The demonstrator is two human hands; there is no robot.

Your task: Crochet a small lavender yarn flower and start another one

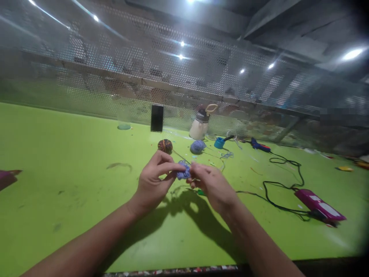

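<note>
A small blue-purple crocheted piece [183,171] is pinched between the thumb and fingers of my left hand [154,179], above the table. My right hand [215,186] is closed at the piece's right edge, its fingertips together where a thin dark yarn strand [181,156] arrives. That strand comes from a multicoloured yarn ball [165,146] behind my left hand. Below my right fingers shows a green-handled thin tool [201,192], partly hidden by the hand; its kind is unclear. Farther back sits a blue-purple yarn ball [197,146] with a loose strand trailing right.
Along the back stand a clear cup [124,126], a black phone-like slab [157,118], a pale bottle [198,127] and a blue pot [219,143]. To the right lie a blue glue gun [260,145], black cable and a magenta box [319,206]. A perforated screen [173,73] rises behind.
</note>
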